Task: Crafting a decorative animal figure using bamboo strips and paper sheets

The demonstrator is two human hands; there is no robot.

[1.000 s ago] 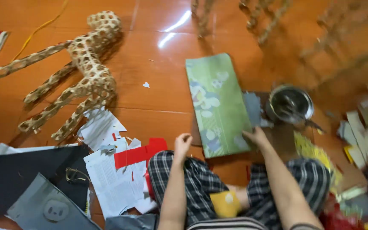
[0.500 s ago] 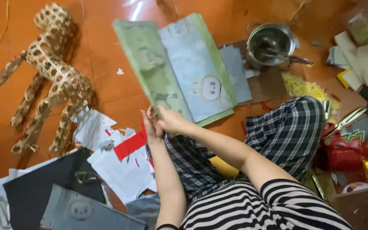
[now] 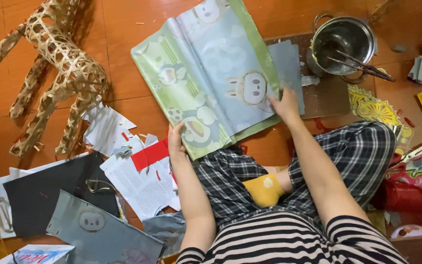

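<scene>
Head view: the left hand (image 3: 176, 139) pinches the near edge of the green-and-blue paper sheet (image 3: 211, 78), while the right hand (image 3: 285, 102) grips its right edge, holding it spread over the orange floor (image 3: 137, 105). The sheet's top runs out of frame and hides part of the grey card (image 3: 289, 61) beside the metal pot (image 3: 344, 41).

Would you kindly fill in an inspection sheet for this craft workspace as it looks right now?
Surface: orange floor, littered.
Job's things: green and blue patterned paper sheet, opened out, partly over the lap.
Clutter: woven bamboo frame; black card; printed paper scraps; red paper piece; metal pot holding sticks; scissors.
Grippers: left hand grips the sheet's near edge; right hand holds its right side.
Cables: nothing seen.
Surroundings: checked trousers, striped top.
</scene>
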